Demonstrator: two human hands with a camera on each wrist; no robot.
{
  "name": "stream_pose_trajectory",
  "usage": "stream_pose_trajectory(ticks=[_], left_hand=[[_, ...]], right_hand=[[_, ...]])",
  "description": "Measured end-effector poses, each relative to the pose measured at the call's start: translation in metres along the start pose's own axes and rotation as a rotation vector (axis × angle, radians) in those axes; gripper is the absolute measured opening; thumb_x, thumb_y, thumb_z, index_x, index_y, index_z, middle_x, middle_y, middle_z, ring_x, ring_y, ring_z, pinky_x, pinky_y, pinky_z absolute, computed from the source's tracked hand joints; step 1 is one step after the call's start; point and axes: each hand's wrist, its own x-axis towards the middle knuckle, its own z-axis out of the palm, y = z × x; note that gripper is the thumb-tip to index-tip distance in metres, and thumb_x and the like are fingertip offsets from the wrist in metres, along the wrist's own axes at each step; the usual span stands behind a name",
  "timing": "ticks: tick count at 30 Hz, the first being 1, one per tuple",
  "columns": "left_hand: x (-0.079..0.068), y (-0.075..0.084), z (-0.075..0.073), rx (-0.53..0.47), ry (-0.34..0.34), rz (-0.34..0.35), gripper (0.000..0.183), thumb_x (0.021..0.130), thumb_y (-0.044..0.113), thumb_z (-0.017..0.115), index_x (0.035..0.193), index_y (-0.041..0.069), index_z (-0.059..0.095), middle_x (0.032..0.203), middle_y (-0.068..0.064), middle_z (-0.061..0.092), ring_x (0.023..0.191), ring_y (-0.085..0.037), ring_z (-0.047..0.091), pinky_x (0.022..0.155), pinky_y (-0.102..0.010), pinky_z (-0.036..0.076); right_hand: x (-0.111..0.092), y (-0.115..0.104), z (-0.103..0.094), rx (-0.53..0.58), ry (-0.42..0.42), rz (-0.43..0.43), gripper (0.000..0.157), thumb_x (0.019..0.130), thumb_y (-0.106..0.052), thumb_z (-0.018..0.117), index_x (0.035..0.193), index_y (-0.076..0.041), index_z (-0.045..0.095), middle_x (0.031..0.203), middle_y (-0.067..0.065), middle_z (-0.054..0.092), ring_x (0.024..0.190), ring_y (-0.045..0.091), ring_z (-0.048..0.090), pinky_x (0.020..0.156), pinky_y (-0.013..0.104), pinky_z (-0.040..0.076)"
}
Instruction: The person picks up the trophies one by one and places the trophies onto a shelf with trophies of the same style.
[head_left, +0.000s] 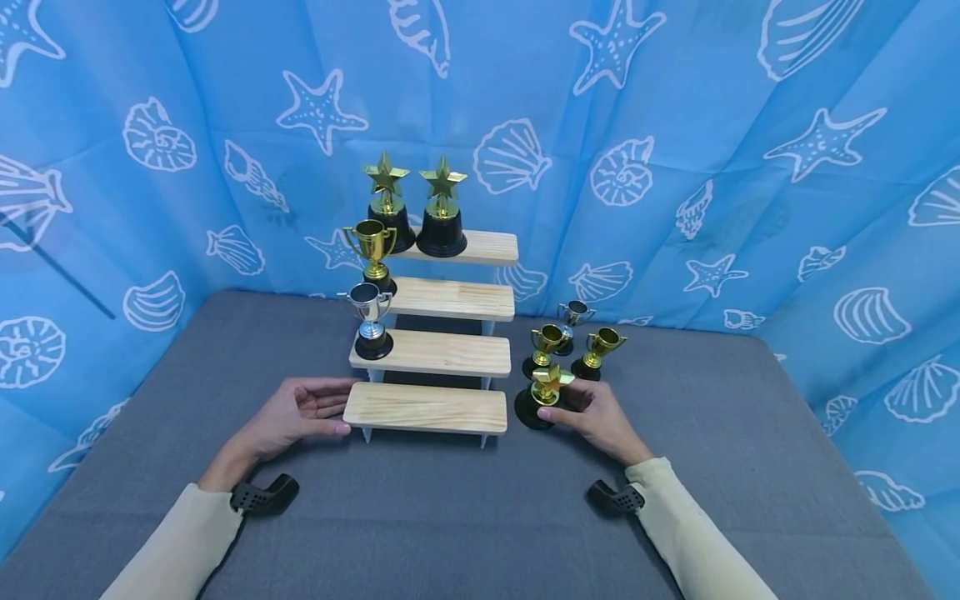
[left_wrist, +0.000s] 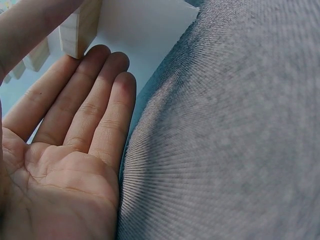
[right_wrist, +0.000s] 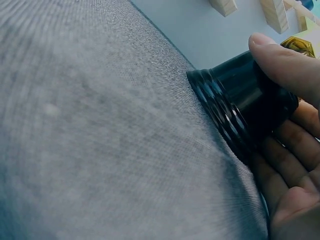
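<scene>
At the left end of the lowest wooden step of a tiered stand (head_left: 425, 409), my left hand (head_left: 311, 408) lies with its fingers nearly straight. In the left wrist view those fingers (left_wrist: 95, 107) reach just under the end of the board (left_wrist: 80, 30). To the right of the stand, my right hand (head_left: 596, 414) holds a gold star trophy (head_left: 545, 397) by its black base. The right wrist view has the thumb (right_wrist: 280, 62) on one side of that base (right_wrist: 240, 97), fingers on the other, its ridged rim close to the cloth.
Two gold star trophies (head_left: 442, 208) stand on the top step, a gold cup (head_left: 374, 250) on the second and a silver cup (head_left: 370, 312) on the third. Behind my right hand are two gold cups (head_left: 600, 346) and another silver cup (head_left: 576, 313). A blue shell-patterned curtain (head_left: 675, 167) hangs behind.
</scene>
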Motion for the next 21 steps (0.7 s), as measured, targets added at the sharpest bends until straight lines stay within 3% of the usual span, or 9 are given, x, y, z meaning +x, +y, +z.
stream_pose_trajectory(ticks=[10, 21], left_hand=[[0.0005, 0.0027, 0.0013, 0.009, -0.002, -0.007, 0.073, 0.082, -0.008, 0.077, 0.142, -0.021, 0.037, 0.144, -0.041, 0.042, 0.12, -0.011, 0.062, 0.103, -0.028, 0.051], [0.0003, 0.0019, 0.0008, 0.006, -0.008, -0.002, 0.073, 0.083, -0.009, 0.076, 0.142, -0.021, 0.037, 0.144, -0.041, 0.042, 0.12, -0.011, 0.062, 0.103, -0.029, 0.051]], right_hand=[[0.0004, 0.0017, -0.0009, 0.014, 0.001, 0.006, 0.043, 0.086, -0.015, 0.083, 0.123, 0.001, 0.069, 0.123, 0.015, 0.07, 0.114, 0.029, 0.066, 0.097, 0.041, 0.058], [-0.001, -0.0014, -0.0018, 0.026, 0.005, 0.007, 0.043, 0.087, -0.016, 0.082, 0.124, 0.002, 0.069, 0.119, 0.017, 0.071, 0.098, 0.024, 0.066, 0.075, 0.025, 0.057]])
